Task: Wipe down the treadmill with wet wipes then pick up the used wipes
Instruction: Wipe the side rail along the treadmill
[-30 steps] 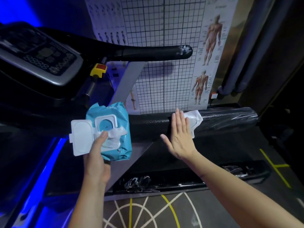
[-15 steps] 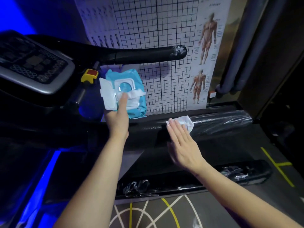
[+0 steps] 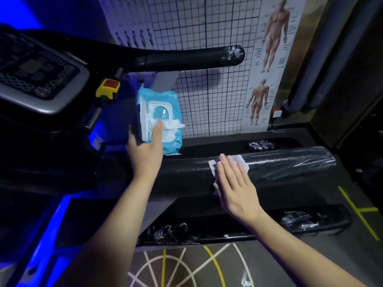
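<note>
My left hand (image 3: pixel 145 151) grips a blue pack of wet wipes (image 3: pixel 158 119) with its white lid flipped open; the thumb lies on a wipe sticking out of the opening. My right hand (image 3: pixel 236 183) lies flat with straight fingers on a white wet wipe (image 3: pixel 238 160), pressing it against the black plastic-wrapped lower rail of the treadmill (image 3: pixel 290 162). Most of the wipe is hidden under the fingers. The treadmill's console (image 3: pixel 39 79) is at the upper left, and its black handlebar (image 3: pixel 186 56) runs across above the pack.
A yellow and red safety key (image 3: pixel 107 88) sits below the console. A grid chart and anatomy poster (image 3: pixel 267 59) hang on the wall behind. A lower black side rail (image 3: pixel 248 226) runs near the patterned floor (image 3: pixel 186 266). Blue light glows at the left.
My left hand lifted the wipes pack up from low left to beside the upright. My right hand slid the wipe leftward along the rail and lowered flat onto it.
</note>
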A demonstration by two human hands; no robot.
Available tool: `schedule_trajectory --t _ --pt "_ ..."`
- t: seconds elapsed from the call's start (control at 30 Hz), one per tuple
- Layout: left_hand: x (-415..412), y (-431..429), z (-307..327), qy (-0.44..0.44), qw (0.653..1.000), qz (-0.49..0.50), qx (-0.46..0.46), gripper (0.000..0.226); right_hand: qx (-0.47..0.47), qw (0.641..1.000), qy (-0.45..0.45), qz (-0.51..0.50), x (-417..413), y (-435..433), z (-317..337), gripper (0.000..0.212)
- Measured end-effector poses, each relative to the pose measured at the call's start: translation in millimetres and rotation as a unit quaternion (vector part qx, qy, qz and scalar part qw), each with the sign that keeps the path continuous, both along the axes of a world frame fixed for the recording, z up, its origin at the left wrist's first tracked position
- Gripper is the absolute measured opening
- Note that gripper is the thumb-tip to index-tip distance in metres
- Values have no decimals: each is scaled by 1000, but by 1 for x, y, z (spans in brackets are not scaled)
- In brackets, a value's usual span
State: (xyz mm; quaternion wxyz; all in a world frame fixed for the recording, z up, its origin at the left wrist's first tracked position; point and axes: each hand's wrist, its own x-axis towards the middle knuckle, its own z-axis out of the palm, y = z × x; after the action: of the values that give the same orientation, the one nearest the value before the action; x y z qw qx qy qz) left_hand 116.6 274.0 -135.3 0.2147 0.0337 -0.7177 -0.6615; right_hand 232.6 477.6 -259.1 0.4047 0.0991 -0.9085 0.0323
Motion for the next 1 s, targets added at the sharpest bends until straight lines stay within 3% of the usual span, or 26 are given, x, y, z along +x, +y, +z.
schedule_trajectory --t 0.07,0.33,0.43,0.53,0.6,0.8,1.0 --pt "1 -1 -1 -4 1000 8 -6 69 -3 1000 16 -2 -4 2 -4 62" --pt "-5 0 -7 1 1000 28 -10 34 -91 992 86 -4 -17 -27 -6 39" --pt "-6 1 -8 13 999 30 -10 42 -100 991 77 53 -27 -69 0 38" --pt "-8 0 -9 18 999 23 -24 43 -105 992 75 4 -34 -102 0 44" --pt "-6 1 -6 24 999 17 -26 58 -103 992 65 -27 -37 -107 -2 52" --pt "3 -1 -4 45 995 -54 -66 53 -42 995 61 -64 -37 -103 -10 69" --pt "2 -7 1 29 994 -81 -74 37 -11 992 73 -104 -17 -36 -31 79"
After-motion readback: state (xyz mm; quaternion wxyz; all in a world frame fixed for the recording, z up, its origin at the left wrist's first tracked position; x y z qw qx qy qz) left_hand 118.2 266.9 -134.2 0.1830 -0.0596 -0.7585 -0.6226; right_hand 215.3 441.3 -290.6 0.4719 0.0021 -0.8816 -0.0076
